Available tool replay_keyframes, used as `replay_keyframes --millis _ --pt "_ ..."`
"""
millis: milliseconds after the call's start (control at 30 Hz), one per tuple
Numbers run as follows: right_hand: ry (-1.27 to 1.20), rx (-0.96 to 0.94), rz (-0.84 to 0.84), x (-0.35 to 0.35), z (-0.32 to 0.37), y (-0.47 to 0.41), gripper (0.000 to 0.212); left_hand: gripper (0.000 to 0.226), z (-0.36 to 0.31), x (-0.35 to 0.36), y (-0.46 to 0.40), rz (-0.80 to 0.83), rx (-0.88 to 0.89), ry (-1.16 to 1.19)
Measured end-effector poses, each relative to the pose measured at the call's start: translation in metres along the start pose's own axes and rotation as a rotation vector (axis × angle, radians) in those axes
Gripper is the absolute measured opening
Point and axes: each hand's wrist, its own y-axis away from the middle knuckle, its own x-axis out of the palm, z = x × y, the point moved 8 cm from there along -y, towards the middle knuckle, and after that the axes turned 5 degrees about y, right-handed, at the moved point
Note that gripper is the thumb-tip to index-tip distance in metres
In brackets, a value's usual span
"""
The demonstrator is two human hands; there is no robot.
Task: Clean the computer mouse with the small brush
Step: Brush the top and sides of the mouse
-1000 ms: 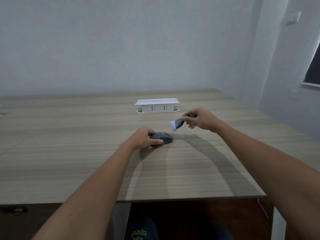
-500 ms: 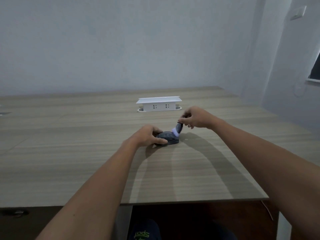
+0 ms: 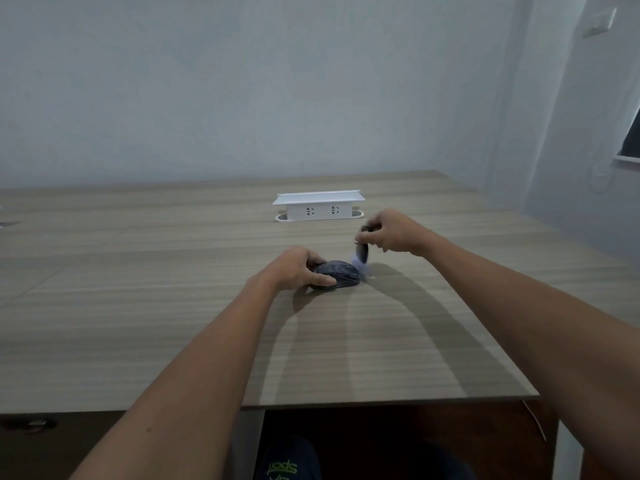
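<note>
The left hand (image 3: 298,268) grips the computer mouse (image 3: 337,273) on the tabletop (image 3: 138,306), approx. in the centre. The right hand (image 3: 391,233) pinches the small brush (image 3: 362,252); since 0.5 s ago its bristles went from the mouse top to the front-right edge, so a stroke was probably just completed and cleaning goes on.

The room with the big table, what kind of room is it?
Probably an office or meeting room. A long wooden table has a white pop-up socket box built into it, and a computer mouse sits there between plain walls.
</note>
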Motion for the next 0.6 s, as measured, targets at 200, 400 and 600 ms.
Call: replay_keyframes --millis 200,400,600 --pt "0.031 -0.028 0.036 0.0051 0.004 -0.0023 0.022 0.037 0.0003 -0.0001 0.0 -0.004 -0.013 0.022" --pt "-0.108 -0.043 -0.027 -0.0013 0.0073 -0.003 0.025 0.036 0.001 -0.001 0.0007 -0.017 -0.02 0.008" --pt "0.081 -0.005 0.041 -0.0001 0.0033 -0.0055 0.021 0.038 -0.0015 -0.0003 0.001 -0.045 -0.013 0.005"
